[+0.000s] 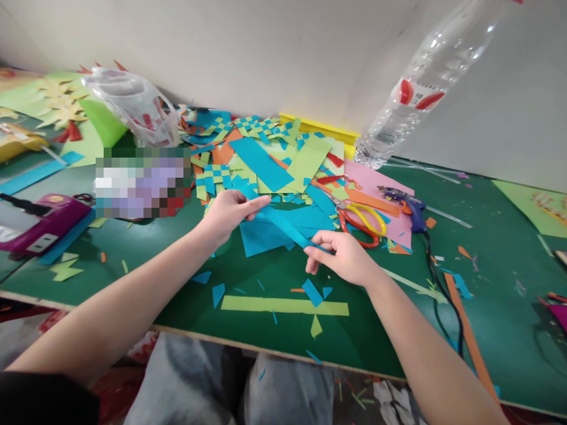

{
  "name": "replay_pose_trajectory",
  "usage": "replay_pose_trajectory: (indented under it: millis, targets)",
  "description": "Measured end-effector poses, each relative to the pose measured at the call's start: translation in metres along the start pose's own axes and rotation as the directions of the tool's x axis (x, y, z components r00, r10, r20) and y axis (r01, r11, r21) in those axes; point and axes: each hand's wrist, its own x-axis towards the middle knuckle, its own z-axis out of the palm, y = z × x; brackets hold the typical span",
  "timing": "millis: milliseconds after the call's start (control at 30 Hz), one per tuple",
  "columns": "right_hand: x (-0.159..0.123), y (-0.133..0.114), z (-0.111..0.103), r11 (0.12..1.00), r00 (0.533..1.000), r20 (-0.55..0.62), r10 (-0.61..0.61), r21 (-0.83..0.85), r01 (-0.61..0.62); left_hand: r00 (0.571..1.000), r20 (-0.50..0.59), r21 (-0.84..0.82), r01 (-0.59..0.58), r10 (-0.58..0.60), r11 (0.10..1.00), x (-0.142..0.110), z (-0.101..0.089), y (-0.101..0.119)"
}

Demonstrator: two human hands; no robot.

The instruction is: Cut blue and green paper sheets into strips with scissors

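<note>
While one purple power strip (pixel 46 239) and one translucent plastic bag (pixel 137 112) stand off to the left, the left hand (pixel 224 215) has its thumb and fingers clamped on the upper part of a narrow blue paper strip (pixel 286 224), a short piece of which shows beyond the grip. The strip slants down between the hands, above the loose blue sheets and the green tabletop (pixel 195 307). It should be nearly weightless, limp along its length and easily creased or torn; a light pinch at each end, on the flat faces, would suit it, since a hard tug could rip it. Being dry paper, it probably won't slip much.

Behind it lie woven blue-and-green paper pieces (pixel 217 177), several at least, too overlapped to count. One long light-green paper strip (pixel 286 306) lies nearer the table edge. The right hand (pixel 343 254) pinches the strip's lower end between thumb and fingers. Just beyond that hand rest scissors (pixel 340 205) with yellow and red handles, seemingly one pair, and two red tassels beside them. Farther right come one plastic bottle (pixel 411 97), one blue glue gun (pixel 416 215) with its black cord, and one long orange paper strip (pixel 472 336).
</note>
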Motion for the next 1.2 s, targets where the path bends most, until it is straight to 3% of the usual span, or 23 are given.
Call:
replay_pose_trajectory:
  millis: [133, 367, 500, 633, 833, 900, 967, 1033, 1067, 1133, 1200]
  targets:
    - [0.0, -0.001, -0.002, 0.999, 1.0, -0.006, 0.009, -0.031, -0.009, 0.991, -0.136, -0.161, -0.014, -0.008, 0.987, 0.007, -0.006, -0.001]
    - [-0.001, -0.001, -0.009, 1.0, 0.999, -0.039, 0.004, -0.019, -0.004, 0.973, -0.227, -0.281, -0.096, 0.031, 0.955, 0.011, -0.013, -0.002]
    - [0.002, 0.006, -0.013, 1.0, 0.989, -0.146, 0.004, 0.022, -0.001, 0.968, -0.234, -0.263, -0.151, 0.089, 0.953, 0.011, -0.012, -0.001]
    - [0.006, 0.013, -0.016, 0.993, 0.95, -0.311, 0.015, 0.118, 0.024, 0.961, -0.233, -0.27, -0.209, 0.147, 0.94, 0.01, -0.012, 0.001]
    - [0.008, 0.014, -0.017, 0.974, 0.902, -0.429, 0.046, 0.22, 0.055, 0.955, -0.27, -0.228, -0.188, 0.124, 0.955, 0.01, -0.011, -0.001]
    - [0.008, 0.015, -0.018, 0.975, 0.904, -0.422, 0.061, 0.218, 0.035, 0.928, -0.329, -0.147, -0.233, 0.174, 0.961, 0.009, -0.011, -0.001]
    - [0.008, 0.016, -0.017, 0.982, 0.919, -0.388, 0.073, 0.19, 0.002, 0.858, -0.397, 0.031, -0.343, 0.326, 0.939, 0.006, -0.011, 0.0]
    - [0.007, 0.016, -0.017, 0.989, 0.941, -0.331, 0.074, 0.145, -0.027, 0.749, -0.373, 0.292, -0.465, 0.548, 0.835, 0.001, -0.011, 0.003]
    - [0.006, 0.017, -0.016, 0.992, 0.952, -0.298, 0.071, 0.121, -0.036, 0.695, -0.309, 0.408, -0.52, 0.649, 0.751, -0.002, -0.01, 0.005]
    - [0.005, 0.016, -0.014, 0.997, 0.968, -0.246, 0.054, 0.07, -0.038, 0.643, -0.087, 0.549, -0.607, 0.761, 0.575, -0.009, -0.006, 0.008]
    - [0.004, 0.014, -0.011, 1.0, 0.972, -0.233, 0.013, 0.002, -0.013, 0.623, 0.229, 0.562, -0.712, 0.748, 0.421, -0.014, -0.001, 0.01]
